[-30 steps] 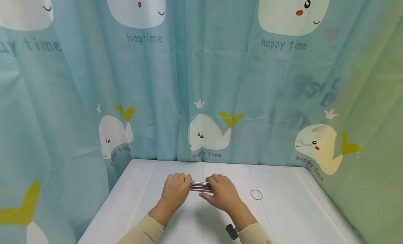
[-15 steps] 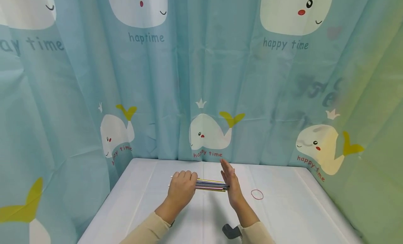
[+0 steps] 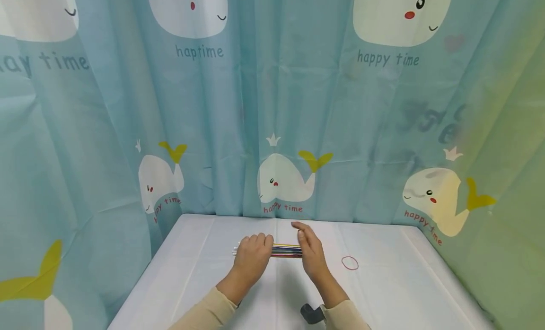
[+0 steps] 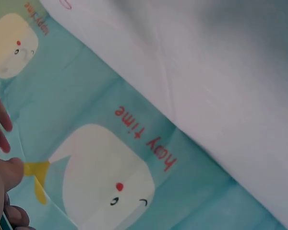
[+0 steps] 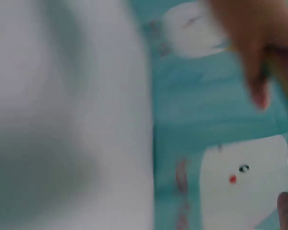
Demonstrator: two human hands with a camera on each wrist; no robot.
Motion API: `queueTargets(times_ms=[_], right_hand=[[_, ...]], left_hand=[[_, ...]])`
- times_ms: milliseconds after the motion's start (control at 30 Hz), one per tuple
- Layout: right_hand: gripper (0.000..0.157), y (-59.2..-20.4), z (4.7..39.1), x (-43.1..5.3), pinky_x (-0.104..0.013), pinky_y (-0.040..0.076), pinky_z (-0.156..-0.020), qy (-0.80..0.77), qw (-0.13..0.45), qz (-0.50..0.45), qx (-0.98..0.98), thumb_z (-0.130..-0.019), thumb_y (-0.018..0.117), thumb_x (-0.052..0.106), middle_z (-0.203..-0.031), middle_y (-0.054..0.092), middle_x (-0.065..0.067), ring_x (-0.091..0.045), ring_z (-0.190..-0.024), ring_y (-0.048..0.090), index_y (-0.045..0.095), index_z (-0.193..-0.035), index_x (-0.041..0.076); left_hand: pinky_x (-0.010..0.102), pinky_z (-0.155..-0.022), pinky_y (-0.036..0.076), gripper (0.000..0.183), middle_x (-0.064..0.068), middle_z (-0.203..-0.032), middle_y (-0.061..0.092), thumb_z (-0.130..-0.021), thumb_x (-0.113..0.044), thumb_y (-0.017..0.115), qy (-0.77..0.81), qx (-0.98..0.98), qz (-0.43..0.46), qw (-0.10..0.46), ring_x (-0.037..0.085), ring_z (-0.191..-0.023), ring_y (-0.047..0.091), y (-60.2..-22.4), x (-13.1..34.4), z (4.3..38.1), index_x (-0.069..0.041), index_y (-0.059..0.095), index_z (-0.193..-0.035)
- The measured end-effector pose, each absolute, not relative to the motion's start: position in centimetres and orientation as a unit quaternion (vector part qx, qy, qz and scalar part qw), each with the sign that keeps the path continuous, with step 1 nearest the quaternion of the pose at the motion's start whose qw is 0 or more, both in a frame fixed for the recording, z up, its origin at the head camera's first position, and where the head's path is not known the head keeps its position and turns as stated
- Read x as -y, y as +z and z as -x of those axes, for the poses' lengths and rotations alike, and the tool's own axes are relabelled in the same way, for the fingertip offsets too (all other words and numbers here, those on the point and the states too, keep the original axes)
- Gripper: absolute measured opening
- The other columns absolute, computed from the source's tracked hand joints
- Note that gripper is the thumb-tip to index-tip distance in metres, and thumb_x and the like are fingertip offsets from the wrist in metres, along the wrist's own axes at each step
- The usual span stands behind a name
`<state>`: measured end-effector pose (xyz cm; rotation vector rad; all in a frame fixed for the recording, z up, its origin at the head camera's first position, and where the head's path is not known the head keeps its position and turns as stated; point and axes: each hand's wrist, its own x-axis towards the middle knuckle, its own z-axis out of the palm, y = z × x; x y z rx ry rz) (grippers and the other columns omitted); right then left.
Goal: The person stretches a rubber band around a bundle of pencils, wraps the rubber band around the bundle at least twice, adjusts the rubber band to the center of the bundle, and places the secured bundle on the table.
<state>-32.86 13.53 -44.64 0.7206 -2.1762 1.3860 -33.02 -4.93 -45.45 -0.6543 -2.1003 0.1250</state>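
Note:
In the head view my left hand (image 3: 254, 256) grips a level bundle of slim, multicoloured pencils (image 3: 287, 250) above the table. White ends poke out to the left of the fist, and the coloured shafts run right. My right hand (image 3: 312, 253) stands upright with its palm against the bundle's right ends, fingers extended and slightly bent. The left wrist view catches part of the left hand (image 4: 5, 177) at the edge, with a bit of pencil (image 4: 5, 223) below it. In the right wrist view the bundle (image 5: 285, 72) is blurred. A red rubber band (image 3: 350, 263) lies right of the hands.
A white table (image 3: 391, 282) spreads beneath the hands. Behind and at both sides hangs a blue-green curtain (image 3: 230, 131) printed with whales. A black device (image 3: 312, 314) sits at the right wrist.
The right hand has gone from grasping the bundle to standing with its palm at the right ends. Both ends look more even now. The left hand keeps its grip, slightly farther right.

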Motion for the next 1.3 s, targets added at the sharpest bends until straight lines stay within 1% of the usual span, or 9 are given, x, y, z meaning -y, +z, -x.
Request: queueTargets(times_ms=[167,267,333,400,567,833,1067,1200,1300], right_hand=[[0.044,-44.4,32.6,-13.3,-0.041,0.036,-0.091,0.044,0.322,-0.326,0.888,-0.075,0.066,0.037,-0.097,0.06,-0.002,-0.022,-0.097,0.055,0.058,-0.107,0.008],[0.032,-44.2,32.6,-12.6,-0.032,0.046,-0.064,-0.046,0.341,-0.319,0.883,-0.072,0.069,0.027,-0.073,0.056,-0.001,-0.018,-0.063,0.054,0.056,-0.093,0.008],[0.02,-44.1,32.6,-12.2,-0.027,0.038,-0.046,-0.055,0.354,-0.307,0.882,-0.072,0.066,0.017,-0.061,0.049,0.001,-0.015,-0.048,0.045,0.052,-0.083,0.009],[0.016,-44.1,32.7,-12.2,-0.025,0.029,-0.039,-0.057,0.373,-0.291,0.879,-0.073,0.062,0.012,-0.056,0.044,0.002,-0.013,-0.042,0.039,0.047,-0.075,0.011],[0.018,-44.0,32.9,-12.9,-0.028,0.031,-0.043,-0.047,0.41,-0.27,0.87,-0.073,0.065,0.012,-0.059,0.046,-0.001,-0.016,-0.047,0.044,0.047,-0.073,0.01],[0.021,-44.3,33.0,-13.3,-0.028,0.035,-0.049,-0.051,0.391,-0.279,0.875,-0.072,0.068,0.01,-0.069,0.05,-0.001,-0.017,-0.058,0.05,0.049,-0.082,0.01],[0.019,-44.1,33.1,-13.9,-0.027,0.034,-0.05,-0.034,0.404,-0.299,0.864,-0.074,0.067,0.01,-0.071,0.049,0.001,-0.016,-0.059,0.048,0.052,-0.086,0.011],[0.03,-44.0,33.6,-16.0,-0.031,0.04,-0.053,0.0,0.42,-0.287,0.861,-0.071,0.069,0.015,-0.076,0.054,-0.001,-0.019,-0.062,0.051,0.057,-0.098,0.008],[0.046,-44.6,34.3,-19.2,-0.035,0.044,-0.058,0.027,0.393,-0.223,0.892,-0.068,0.074,0.02,-0.082,0.057,-0.006,-0.023,-0.068,0.054,0.056,-0.107,0.004]], left_hand=[[0.028,-0.043,0.027,0.013,0.002,-0.059,0.039,-0.074,-0.01,0.058,0.061,0.847,0.244,0.468,0.018,-0.047,0.043,-45.0,5.1,33.1,-0.011,0.046,-0.071],[0.029,-0.043,0.026,0.012,0.002,-0.058,0.038,-0.071,-0.011,0.057,0.059,0.846,0.236,0.474,0.018,-0.047,0.042,-44.7,4.7,33.1,-0.011,0.045,-0.07],[0.028,-0.043,0.025,0.015,0.002,-0.058,0.037,-0.067,-0.015,0.059,0.056,0.844,0.233,0.479,0.018,-0.046,0.041,-44.7,4.4,33.0,-0.011,0.045,-0.069],[0.028,-0.042,0.024,0.019,0.002,-0.058,0.036,-0.062,-0.018,0.061,0.058,0.843,0.23,0.483,0.018,-0.046,0.039,-44.6,4.1,33.0,-0.012,0.045,-0.068],[0.028,-0.04,0.026,0.023,0.002,-0.055,0.038,-0.06,-0.019,0.066,0.055,0.849,0.223,0.475,0.018,-0.043,0.04,-44.7,4.2,33.0,-0.012,0.044,-0.067],[0.028,-0.04,0.026,0.016,0.001,-0.053,0.041,-0.073,-0.014,0.061,0.049,0.862,0.237,0.446,0.017,-0.043,0.041,-44.7,4.2,33.1,-0.012,0.046,-0.068],[0.028,-0.041,0.027,0.018,0.001,-0.056,0.045,-0.073,-0.016,0.066,0.047,0.85,0.249,0.461,0.017,-0.045,0.043,-44.5,4.5,33.6,-0.013,0.049,-0.071],[0.027,-0.04,0.027,0.02,0.001,-0.058,0.045,-0.073,-0.02,0.067,0.051,0.852,0.245,0.459,0.017,-0.045,0.043,-44.4,5.0,33.9,-0.012,0.049,-0.075],[0.027,-0.04,0.024,0.019,0.001,-0.058,0.044,-0.074,-0.019,0.065,0.054,0.851,0.246,0.46,0.017,-0.045,0.042,-44.2,5.7,34.2,-0.011,0.048,-0.076]])
